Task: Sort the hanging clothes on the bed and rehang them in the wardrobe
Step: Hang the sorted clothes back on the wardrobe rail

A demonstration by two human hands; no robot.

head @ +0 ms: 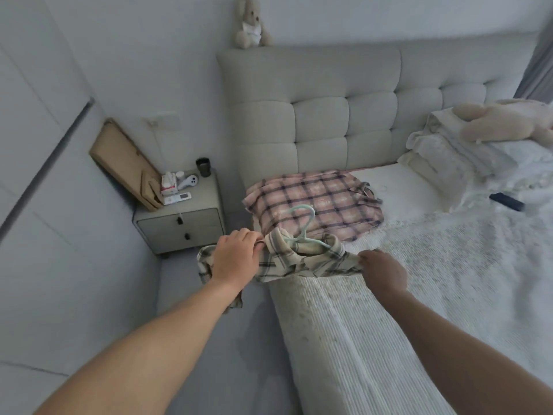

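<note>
— Well, count what you have on the bed (434, 265) for me.

— You have two garments there. One pink plaid shirt (317, 202) lies flat near the headboard (320, 115), and one beige plaid shirt (299, 259) sits at the bed's near corner, just in front of the pink one. One pale green hanger (302, 232) is in the beige shirt's collar, its hook lying over the edge of the pink shirt.

— And your hands?

— Two, both on the beige shirt. Your left hand (236, 256) has its fingers (254, 238) curled, pinching the fabric at the collar's left side. Your right hand (384, 271) grips the shirt's right shoulder; its fingers are bent under the cloth, so you cannot see how tightly they close.

— Where does the shirt lie relative to them?

— It stretches between your two hands, bunched at the collar. Its left part hangs off the bed's edge below your left wrist, over the floor (209, 339).

— Anything else around?

— One nightstand (179, 226) with two drawers stands left of the bed, carrying a dark cup (203, 166), a white handheld device (188, 181) and a remote (179, 198). One plush toy (250, 22) sits on top of the headboard, another (505, 121) rests on the folded bedding (443, 151) at the right, and one dark remote-like object (507, 201) lies on the cover.
</note>
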